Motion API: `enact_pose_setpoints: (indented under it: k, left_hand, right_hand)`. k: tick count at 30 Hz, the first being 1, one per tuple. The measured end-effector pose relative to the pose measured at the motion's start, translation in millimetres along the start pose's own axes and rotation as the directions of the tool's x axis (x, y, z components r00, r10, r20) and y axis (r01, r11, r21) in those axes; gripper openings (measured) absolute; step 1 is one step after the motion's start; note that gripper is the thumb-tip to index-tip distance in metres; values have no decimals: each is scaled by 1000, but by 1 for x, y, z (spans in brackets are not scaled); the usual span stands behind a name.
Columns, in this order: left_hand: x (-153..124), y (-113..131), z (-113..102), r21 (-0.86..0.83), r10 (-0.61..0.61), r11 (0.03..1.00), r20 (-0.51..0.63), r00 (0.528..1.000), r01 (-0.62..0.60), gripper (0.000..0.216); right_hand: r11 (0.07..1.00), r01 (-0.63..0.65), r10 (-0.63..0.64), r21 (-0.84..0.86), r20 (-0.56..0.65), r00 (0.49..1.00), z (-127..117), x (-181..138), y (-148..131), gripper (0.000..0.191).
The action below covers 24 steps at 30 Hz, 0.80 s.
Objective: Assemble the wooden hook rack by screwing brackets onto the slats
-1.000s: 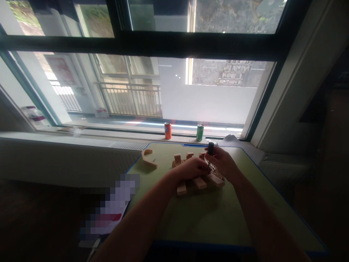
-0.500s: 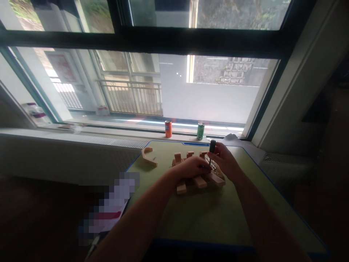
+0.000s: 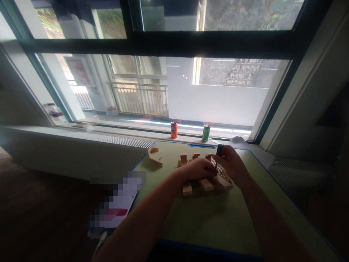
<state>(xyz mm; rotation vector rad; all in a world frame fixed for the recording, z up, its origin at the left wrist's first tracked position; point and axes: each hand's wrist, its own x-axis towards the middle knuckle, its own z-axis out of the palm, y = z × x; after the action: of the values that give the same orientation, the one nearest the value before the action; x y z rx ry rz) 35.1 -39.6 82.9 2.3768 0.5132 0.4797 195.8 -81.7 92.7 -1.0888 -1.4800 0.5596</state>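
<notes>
A wooden assembly (image 3: 205,183) of slats and blocks lies on the green mat (image 3: 207,222). My left hand (image 3: 198,169) rests closed on top of it and presses it down. My right hand (image 3: 231,163) is wrapped round a screwdriver (image 3: 219,150) with a black handle, held upright with its tip down on the wood beside my left fingers. A crumpled clear plastic bag shows under my right hand. Most of the assembly's middle is hidden by both hands.
A separate curved wooden piece (image 3: 155,156) lies at the mat's far left. An orange can (image 3: 173,130) and a green can (image 3: 206,133) stand on the window sill behind the table. Papers (image 3: 120,203) lie left of the mat.
Both hands keep their hold on the wood and the screwdriver. Only the camera has shifted, so everything sits slightly further right in view.
</notes>
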Motion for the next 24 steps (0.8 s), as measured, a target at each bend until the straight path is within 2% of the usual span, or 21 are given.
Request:
enact_pose_setpoints:
  k: [3, 8, 13, 16, 20, 24]
  left_hand:
    - [1, -1, 0, -16, 17, 1000, 0, 1000, -17, 20]
    - [1, -2, 1, -47, -2, 999, 4, 1000, 2, 20]
    - [1, -1, 1, -55, 5, 998, 12, 1000, -5, 20]
    - [0, -2, 1, -34, 3, 999, 10, 1000, -3, 21]
    - [1, -4, 1, -41, 28, 999, -12, 1000, -29, 21]
    - [1, -5, 1, -67, 55, 996, -2, 998, -55, 21]
  right_hand:
    - [999, 10, -9, -38, 33, 999, -1, -2, -4, 31]
    - [999, 3, -7, 52, 79, 997, -4, -3, -9, 30]
    - [998, -19, 17, -54, -23, 1000, -4, 1, 3, 33]
    - [998, -28, 25, -53, -60, 998, -3, 1, 7, 34]
    - [998, -12, 11, 63, 9, 1000, -1, -2, -2, 28]
    - [991, -12, 1, 132, 83, 997, -2, -6, -14, 32]
